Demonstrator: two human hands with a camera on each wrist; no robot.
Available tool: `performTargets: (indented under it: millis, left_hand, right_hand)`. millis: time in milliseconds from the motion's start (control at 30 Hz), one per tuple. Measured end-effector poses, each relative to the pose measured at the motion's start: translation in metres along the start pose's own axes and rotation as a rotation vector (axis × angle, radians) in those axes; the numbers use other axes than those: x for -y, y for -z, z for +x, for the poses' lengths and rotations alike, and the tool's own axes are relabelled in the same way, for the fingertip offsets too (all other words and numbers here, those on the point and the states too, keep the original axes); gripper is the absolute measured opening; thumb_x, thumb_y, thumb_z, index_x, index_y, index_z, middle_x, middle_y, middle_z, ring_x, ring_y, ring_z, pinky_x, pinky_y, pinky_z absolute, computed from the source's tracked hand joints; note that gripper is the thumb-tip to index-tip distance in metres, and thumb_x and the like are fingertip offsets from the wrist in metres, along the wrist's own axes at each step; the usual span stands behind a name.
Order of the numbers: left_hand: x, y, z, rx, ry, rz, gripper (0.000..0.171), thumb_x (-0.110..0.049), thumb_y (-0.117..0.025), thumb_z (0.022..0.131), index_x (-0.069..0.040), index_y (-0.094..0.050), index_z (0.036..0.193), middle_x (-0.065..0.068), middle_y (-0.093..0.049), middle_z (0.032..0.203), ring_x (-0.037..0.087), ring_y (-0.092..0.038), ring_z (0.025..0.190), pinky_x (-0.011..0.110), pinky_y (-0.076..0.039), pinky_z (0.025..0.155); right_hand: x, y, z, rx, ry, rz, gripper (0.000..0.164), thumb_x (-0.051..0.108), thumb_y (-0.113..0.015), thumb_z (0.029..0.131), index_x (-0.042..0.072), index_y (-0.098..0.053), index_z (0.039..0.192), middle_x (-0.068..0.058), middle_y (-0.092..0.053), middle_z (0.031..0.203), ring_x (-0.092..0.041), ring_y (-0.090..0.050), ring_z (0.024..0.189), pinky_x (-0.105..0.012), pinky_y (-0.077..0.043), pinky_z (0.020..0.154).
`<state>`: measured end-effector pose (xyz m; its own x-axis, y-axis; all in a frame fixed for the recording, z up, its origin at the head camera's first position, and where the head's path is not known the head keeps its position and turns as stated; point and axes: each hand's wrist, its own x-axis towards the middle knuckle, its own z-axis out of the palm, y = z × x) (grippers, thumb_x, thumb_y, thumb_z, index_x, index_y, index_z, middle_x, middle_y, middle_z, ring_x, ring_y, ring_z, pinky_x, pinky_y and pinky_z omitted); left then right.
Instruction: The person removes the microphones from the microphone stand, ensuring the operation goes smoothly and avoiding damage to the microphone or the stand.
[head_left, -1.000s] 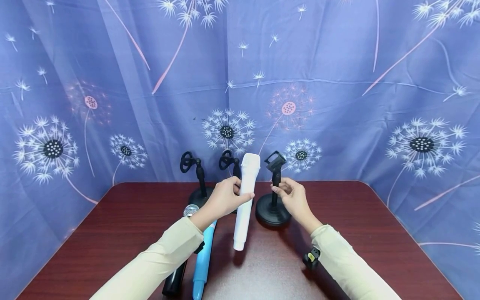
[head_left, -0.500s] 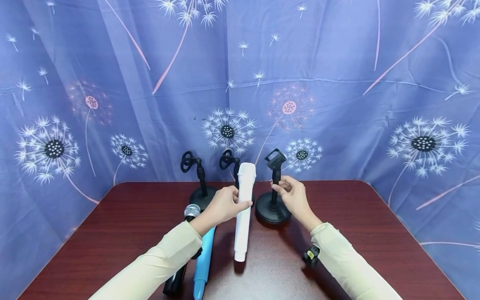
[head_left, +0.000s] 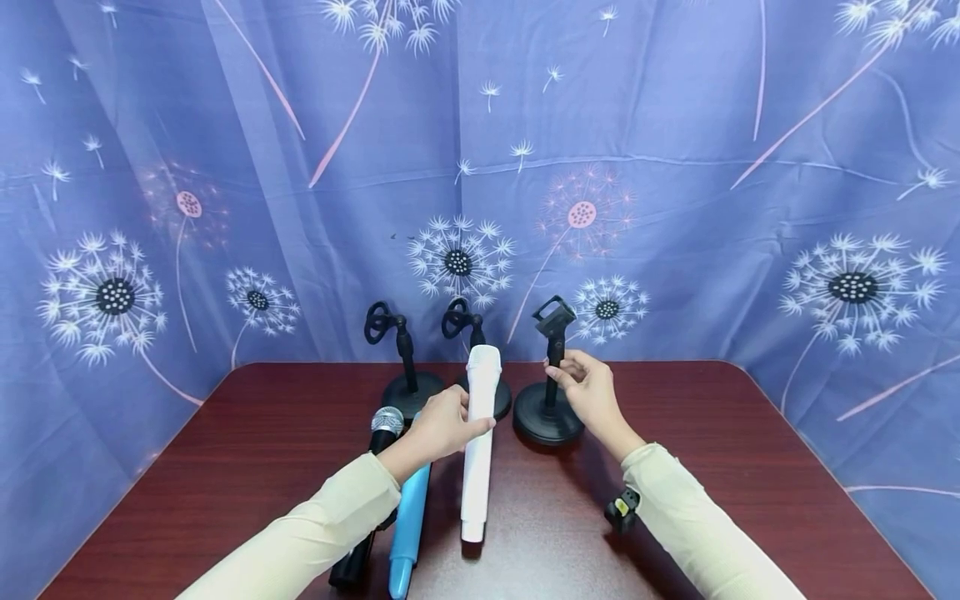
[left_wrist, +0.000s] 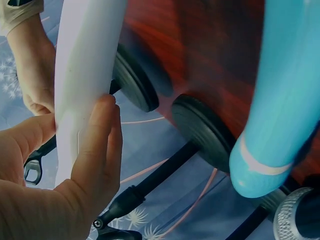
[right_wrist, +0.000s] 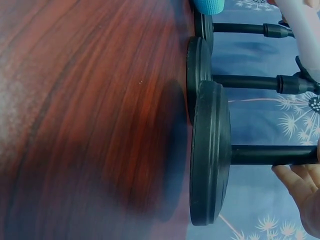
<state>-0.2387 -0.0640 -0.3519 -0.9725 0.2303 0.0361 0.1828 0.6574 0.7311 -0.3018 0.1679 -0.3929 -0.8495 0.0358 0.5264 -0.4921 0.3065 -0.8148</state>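
Note:
My left hand grips a white microphone around its middle, thumb on the near side, head pointing away and handle end toward me. In the left wrist view the fingers lie along the white body. With thumb and fingers my right hand pinches the upright pole of the rightmost black microphone stand, just below its clip. That clip is an angled frame with nothing in it. Behind the white microphone stands a second black stand, partly hidden by it.
A third black stand stands at the back left, its round clip empty. Left of the white microphone lie a blue microphone and a black one with a silver head, both partly under my left arm. A dandelion-patterned curtain hangs behind the table.
My left hand has brought the white microphone down and toward me, its handle end shifting slightly left. The right hand keeps its hold on the stand's pole.

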Motion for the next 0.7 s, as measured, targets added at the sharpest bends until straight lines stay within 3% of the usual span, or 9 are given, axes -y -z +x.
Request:
performTargets:
  millis: [200,333,467,700]
  left_hand:
    - [0.009,-0.005,-0.002,0.013,-0.010,-0.006,0.035,-0.019,-0.074,0.085,0.006,-0.053,0.097,0.013,-0.058,0.080,0.019,-0.064,0.054,0.026,-0.052,0.048]
    - [0.015,-0.007,-0.003,0.030,0.002,-0.016,0.033,-0.017,-0.073,0.085,0.006,-0.052,0.097,0.012,-0.058,0.076,0.025,-0.066,0.056,0.027,-0.052,0.048]
    - [0.019,-0.010,-0.003,0.050,0.017,-0.010,0.034,-0.018,-0.073,0.086,0.005,-0.051,0.097,0.011,-0.055,0.073,0.024,-0.066,0.056,0.027,-0.052,0.048]
    - [0.025,-0.014,-0.006,0.072,0.045,0.001,0.040,-0.017,-0.072,0.086,0.011,-0.050,0.104,0.013,-0.052,0.076,0.021,-0.064,0.057,0.031,-0.054,0.049]
  right_hand:
    - [0.023,0.001,-0.004,0.004,0.009,0.000,0.015,-0.009,-0.068,0.083,-0.010,-0.068,0.098,-0.027,-0.069,0.090,-0.038,-0.069,0.085,-0.015,-0.048,0.067]
    - [0.036,0.002,-0.006,0.007,-0.002,-0.015,0.016,-0.010,-0.067,0.083,-0.014,-0.066,0.099,-0.030,-0.068,0.091,-0.041,-0.068,0.086,-0.016,-0.049,0.069]
    - [0.034,0.002,-0.006,0.007,-0.004,-0.007,0.015,-0.011,-0.067,0.084,-0.014,-0.066,0.099,-0.031,-0.067,0.091,-0.034,-0.069,0.084,-0.015,-0.049,0.069]
    - [0.002,-0.001,0.001,0.005,-0.004,0.011,0.016,-0.004,-0.070,0.084,-0.008,-0.069,0.099,-0.023,-0.071,0.089,-0.016,-0.070,0.080,-0.013,-0.048,0.068]
